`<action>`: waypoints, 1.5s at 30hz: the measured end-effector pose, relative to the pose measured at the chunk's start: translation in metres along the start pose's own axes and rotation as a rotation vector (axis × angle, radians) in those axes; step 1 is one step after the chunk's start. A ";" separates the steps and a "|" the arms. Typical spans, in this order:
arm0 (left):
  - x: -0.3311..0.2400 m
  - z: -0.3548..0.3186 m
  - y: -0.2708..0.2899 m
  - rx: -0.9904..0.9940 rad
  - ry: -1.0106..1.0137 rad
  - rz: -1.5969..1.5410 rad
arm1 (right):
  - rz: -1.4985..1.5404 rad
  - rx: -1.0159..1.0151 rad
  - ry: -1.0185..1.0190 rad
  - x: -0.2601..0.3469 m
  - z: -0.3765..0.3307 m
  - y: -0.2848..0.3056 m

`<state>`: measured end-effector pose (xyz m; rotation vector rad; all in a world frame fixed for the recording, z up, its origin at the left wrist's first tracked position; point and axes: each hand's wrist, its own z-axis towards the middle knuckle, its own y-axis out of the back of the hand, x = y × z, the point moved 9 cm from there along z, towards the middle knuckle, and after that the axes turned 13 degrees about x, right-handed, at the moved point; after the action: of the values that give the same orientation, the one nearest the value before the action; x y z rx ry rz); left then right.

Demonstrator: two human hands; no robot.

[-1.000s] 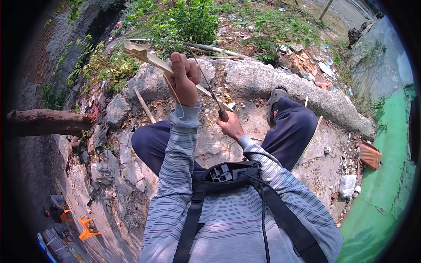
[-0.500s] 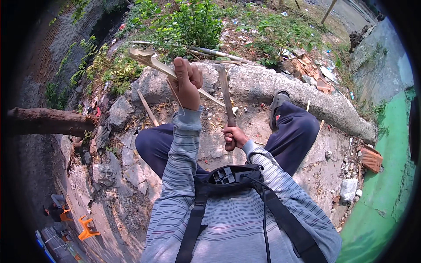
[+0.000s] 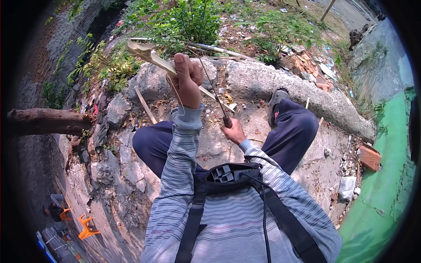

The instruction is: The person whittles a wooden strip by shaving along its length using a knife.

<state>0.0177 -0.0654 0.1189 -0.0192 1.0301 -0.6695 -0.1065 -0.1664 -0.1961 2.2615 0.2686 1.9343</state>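
Note:
My left hand (image 3: 187, 85) is raised in front of me, its fingers closed round a pale split length of bamboo (image 3: 158, 63). The wider, jagged end of the bamboo sticks out to the upper left, and its thin end slopes down to the right below the fist. A thin sliver hangs from it beside my wrist. My right hand (image 3: 236, 131) grips the dark handle (image 3: 226, 121) of a machete. The machete's blade shows nearly edge-on, slanting up and left past my left fist. It crosses the bamboo in view; whether they touch I cannot tell.
Between my bent legs is rough concrete, with a loose stick (image 3: 145, 105) by my left knee. A broken concrete ledge (image 3: 280, 85) runs across ahead, bushes (image 3: 193, 24) behind it. A tree trunk (image 3: 48, 122) lies left; a terracotta block (image 3: 369, 157) and orange stool (image 3: 87, 227) stand farther off.
My right hand has turned the machete from broad side to edge-on, and its tip has swung left toward my left fist. The left hand with the bamboo has barely moved.

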 end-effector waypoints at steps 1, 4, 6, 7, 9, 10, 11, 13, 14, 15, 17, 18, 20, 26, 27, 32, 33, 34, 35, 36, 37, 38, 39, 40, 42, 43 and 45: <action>0.000 0.001 -0.003 -0.007 0.005 0.006 | 0.044 -0.008 -0.110 -0.039 -0.002 -0.003; 0.008 -0.004 0.009 -0.001 0.030 -0.014 | 0.145 -0.046 -0.538 -0.126 -0.022 -0.013; 0.013 -0.001 -0.002 0.032 0.035 -0.073 | 0.289 -0.044 -0.789 -0.195 -0.042 -0.017; 0.015 -0.001 -0.003 0.036 0.036 -0.075 | 0.291 -0.048 -0.789 -0.211 -0.045 -0.018; 0.008 -0.004 -0.002 0.035 0.015 -0.031 | 0.539 -0.133 -0.920 -0.234 -0.062 -0.027; 0.006 -0.003 -0.002 0.033 0.012 -0.033 | 0.623 -0.132 -0.915 -0.239 -0.061 -0.029; 0.006 -0.001 -0.001 0.032 0.008 -0.043 | 0.619 -0.135 -0.915 -0.243 -0.059 -0.026; 0.003 -0.004 0.006 0.016 0.000 -0.036 | 0.649 -0.124 -0.840 -0.224 -0.047 -0.028; 0.003 -0.005 0.007 0.021 0.008 -0.032 | 0.627 -0.112 -0.813 -0.214 -0.044 -0.027; 0.004 -0.005 0.007 0.028 0.015 -0.032 | 0.621 -0.108 -0.814 -0.209 -0.043 -0.026; 0.003 -0.008 0.008 0.033 0.011 -0.029 | 0.535 -0.117 -0.763 -0.196 -0.038 -0.020; 0.002 -0.009 0.005 0.045 0.022 -0.023 | 0.526 -0.108 -0.760 -0.195 -0.037 -0.019; -0.001 -0.011 0.004 0.062 0.042 -0.021 | 0.448 -0.100 -0.751 -0.193 -0.037 -0.015; -0.006 -0.001 0.042 -0.008 0.096 0.128 | 0.424 -0.037 -0.815 -0.224 -0.046 -0.025; -0.001 0.003 0.048 -0.015 0.171 0.152 | 0.445 -0.014 -0.845 -0.231 -0.050 -0.029; 0.000 0.026 0.074 0.068 0.105 0.021 | 0.277 -0.082 -0.852 -0.245 -0.054 -0.011; -0.003 0.027 0.084 0.066 0.099 0.018 | 0.271 -0.084 -0.849 -0.241 -0.053 -0.010; 0.003 0.028 0.089 0.105 0.153 -0.109 | 0.330 -0.125 -0.778 -0.234 -0.049 -0.008; 0.011 0.028 0.090 0.146 0.207 -0.238 | 0.388 -0.165 -0.705 -0.226 -0.044 -0.005; 0.011 0.025 0.093 0.113 0.219 -0.259 | 0.554 -0.154 -0.624 -0.210 -0.040 -0.010; 0.011 0.023 0.101 0.105 0.216 -0.259 | 0.547 -0.149 -0.627 -0.193 -0.040 -0.008; 0.010 0.019 0.110 0.119 0.230 -0.283 | 0.594 -0.102 -0.476 -0.165 -0.031 -0.009; 0.010 0.015 0.116 0.136 0.246 -0.307 | 0.642 -0.057 -0.326 -0.136 -0.022 -0.010; 0.008 0.013 0.118 0.108 0.257 -0.301 | 0.546 -0.049 -0.279 -0.122 -0.018 -0.007; 0.005 0.011 0.118 0.097 0.244 -0.275 | 0.455 -0.012 -0.221 -0.094 -0.009 0.000; 0.004 0.009 0.116 0.088 0.230 -0.247 | 0.364 0.026 -0.161 -0.079 -0.005 0.002; 0.008 0.007 0.111 0.051 0.250 -0.254 | 0.420 0.020 -0.155 -0.063 -0.002 0.004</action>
<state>0.0819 0.0176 0.0812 -0.0225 1.2632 -0.9463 -0.1178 -0.1846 -0.2556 2.6301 -0.2273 1.9159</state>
